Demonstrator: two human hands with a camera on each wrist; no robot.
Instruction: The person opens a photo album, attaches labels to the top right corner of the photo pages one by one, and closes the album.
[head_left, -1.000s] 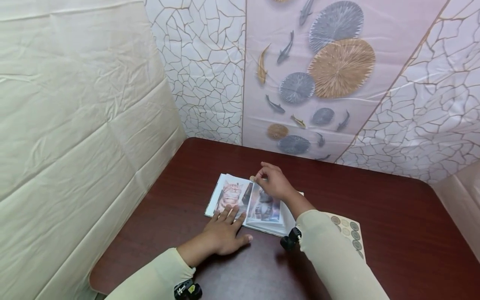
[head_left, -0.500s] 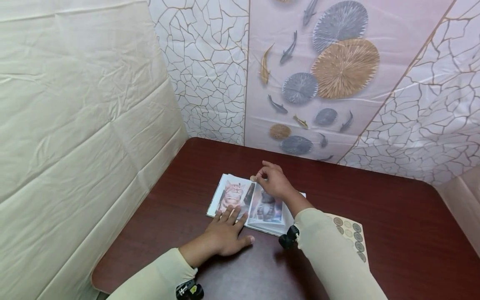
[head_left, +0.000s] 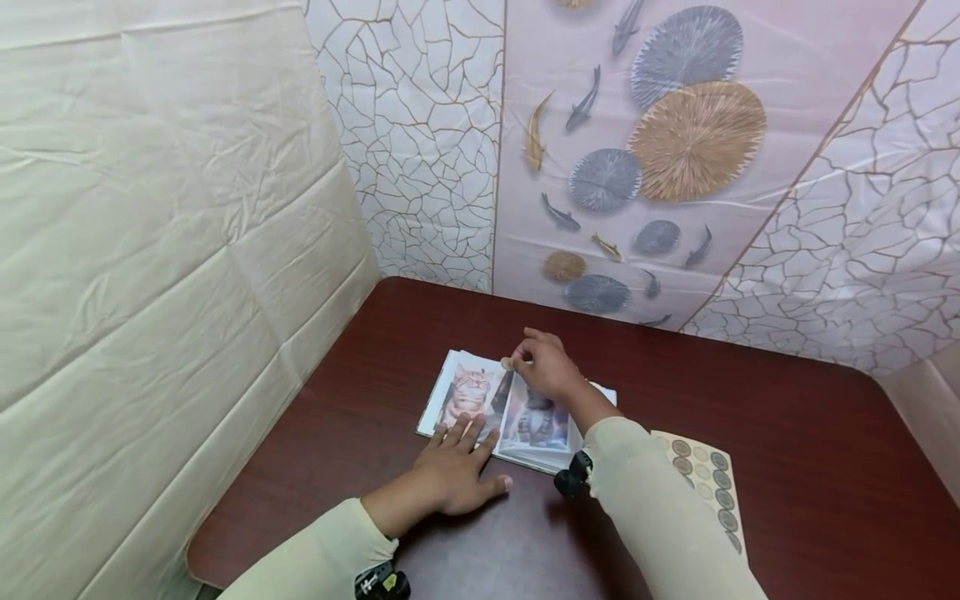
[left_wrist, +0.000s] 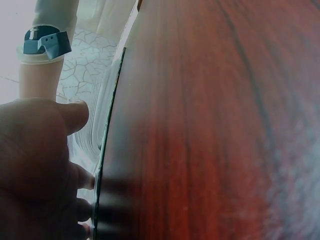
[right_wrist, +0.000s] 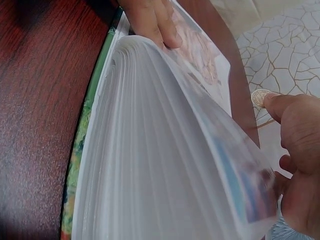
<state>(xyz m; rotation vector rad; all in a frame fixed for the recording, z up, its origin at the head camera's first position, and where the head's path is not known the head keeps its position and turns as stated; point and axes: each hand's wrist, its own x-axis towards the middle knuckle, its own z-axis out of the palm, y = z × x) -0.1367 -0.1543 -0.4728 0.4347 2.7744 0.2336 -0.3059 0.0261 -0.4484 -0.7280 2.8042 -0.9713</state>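
Note:
A photo album (head_left: 491, 446) lies spread on the table, its clear sleeves showing an orange cat picture (head_left: 471, 390) and a grey kitten picture (head_left: 538, 429). My left hand (head_left: 459, 477) rests with spread fingers on the lower edge of the left page. Above the album's far edge, near the middle fold, my right hand (head_left: 551, 365) pinches a round gold sticker (right_wrist: 259, 98) by its edge. In the right wrist view, the stack of sleeves (right_wrist: 145, 135) fans up beside that hand. My right hand hides part of the kitten picture.
A cream sheet of round stickers (head_left: 702, 472) in gold and dark tones lies right of the album, partly under my right sleeve (head_left: 645, 492). The dark red table (head_left: 330, 450) meets fabric-covered walls at the left and back.
My right forearm has shifted slightly left, uncovering more of the sticker sheet. The sticker stays pinched near the album's far edge. My left hand keeps its place on the page.

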